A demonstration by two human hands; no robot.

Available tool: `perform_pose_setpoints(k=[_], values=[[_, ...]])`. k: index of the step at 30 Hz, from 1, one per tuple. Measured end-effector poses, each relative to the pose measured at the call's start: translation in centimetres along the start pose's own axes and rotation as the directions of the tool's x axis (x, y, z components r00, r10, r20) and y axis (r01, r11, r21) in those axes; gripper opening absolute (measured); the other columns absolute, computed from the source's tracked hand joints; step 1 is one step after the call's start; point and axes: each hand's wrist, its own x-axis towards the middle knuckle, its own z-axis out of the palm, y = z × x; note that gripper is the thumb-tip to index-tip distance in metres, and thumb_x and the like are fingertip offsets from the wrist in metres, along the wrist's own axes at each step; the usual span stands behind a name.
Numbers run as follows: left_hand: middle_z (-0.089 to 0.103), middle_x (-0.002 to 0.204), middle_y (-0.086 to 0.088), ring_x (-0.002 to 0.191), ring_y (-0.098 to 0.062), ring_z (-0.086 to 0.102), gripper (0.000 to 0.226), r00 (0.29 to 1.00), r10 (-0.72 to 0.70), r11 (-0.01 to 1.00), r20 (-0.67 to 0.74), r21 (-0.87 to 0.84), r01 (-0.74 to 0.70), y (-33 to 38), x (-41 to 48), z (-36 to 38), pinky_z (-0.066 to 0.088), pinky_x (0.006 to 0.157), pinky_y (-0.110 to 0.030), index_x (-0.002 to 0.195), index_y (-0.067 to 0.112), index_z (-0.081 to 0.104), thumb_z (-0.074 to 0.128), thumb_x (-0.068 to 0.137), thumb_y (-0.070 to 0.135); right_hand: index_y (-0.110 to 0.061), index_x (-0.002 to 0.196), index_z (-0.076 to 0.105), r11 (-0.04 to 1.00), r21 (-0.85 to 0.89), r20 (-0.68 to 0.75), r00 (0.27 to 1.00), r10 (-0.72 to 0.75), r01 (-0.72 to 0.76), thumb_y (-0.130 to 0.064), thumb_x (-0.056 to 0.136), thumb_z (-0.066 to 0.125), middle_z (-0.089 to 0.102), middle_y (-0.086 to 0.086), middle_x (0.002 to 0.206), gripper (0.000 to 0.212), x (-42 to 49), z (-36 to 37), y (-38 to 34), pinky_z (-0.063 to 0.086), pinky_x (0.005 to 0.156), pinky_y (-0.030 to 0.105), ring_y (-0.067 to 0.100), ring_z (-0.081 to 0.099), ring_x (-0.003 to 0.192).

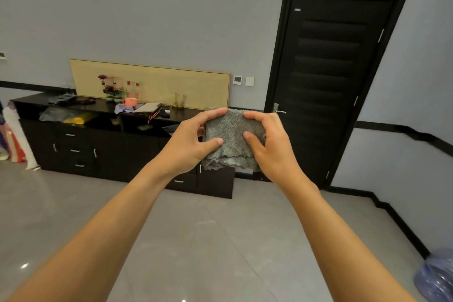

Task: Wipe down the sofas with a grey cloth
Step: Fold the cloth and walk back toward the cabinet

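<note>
Tightly, perhaps — left hand (188, 146), right hand (270, 148) round grey cloth (232, 130).

No legible text found. Small plate (297, 10) at upper left of door (338, 86), right of frame: marks too small to be read. Wall controller (237, 79), centre of frame: display blurred, digits not readable.

The cloth (234, 140) is held between the left hand (188, 147) and the right hand (267, 147) before the right end of a sideboard (110, 152), which bears potted flowers (110, 87) and a cup (130, 101), with a panel (171, 83) behind it against the wall and a door (328, 91) to its right.
</note>
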Motion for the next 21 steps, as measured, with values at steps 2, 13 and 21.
perform_pose_setpoints(k=[2, 13, 21], values=[[0.056, 0.140, 0.017, 0.120, -0.006, 0.062, 0.062, 1.000, 0.003, 1.000, 0.006, 0.002, -0.003, -3.7, 4.9, -0.2, 0.057, 0.100, -0.036, 0.145, 0.037, 0.053, 0.073, 0.093, 0.010, -0.024, 0.132, 0.054, 1.000, -0.015, -0.013, 1.000, -0.008, 0.008, -0.014, 0.097, 0.062, 0.046, -0.006, 0.122, 0.038, 4.3, 1.6, 3.8, 0.041, 0.089, 0.002, -0.016, 0.045, 0.111], [0.060, 0.135, 0.018, 0.123, -0.001, 0.061, 0.059, 1.000, -0.021, 0.999, 0.012, 0.040, 0.021, -28.2, 34.7, 2.0, 0.053, 0.103, -0.026, 0.142, 0.026, 0.057, 0.075, 0.090, 0.004, -0.025, 0.129, 0.058, 0.994, 0.111, -0.026, 0.999, 0.028, -0.025, -0.017, 0.096, 0.065, 0.050, -0.007, 0.121, 0.034, 29.6, 12.6, 32.8, 0.052, 0.093, 0.024, -0.002, 0.053, 0.112], [0.058, 0.139, 0.018, 0.125, -0.002, 0.060, 0.058, 0.996, -0.087, 0.995, 0.011, 0.055, 0.086, -43.6, 56.1, 2.1, 0.052, 0.104, -0.025, 0.143, 0.026, 0.057, 0.076, 0.091, 0.009, -0.029, 0.129, 0.058, 0.981, 0.163, 0.002, 0.995, 0.104, -0.103, -0.021, 0.098, 0.063, 0.049, -0.011, 0.121, 0.033, 48.8, 18.6, 49.7, 0.051, 0.098, 0.027, -0.003, 0.051, 0.115]])
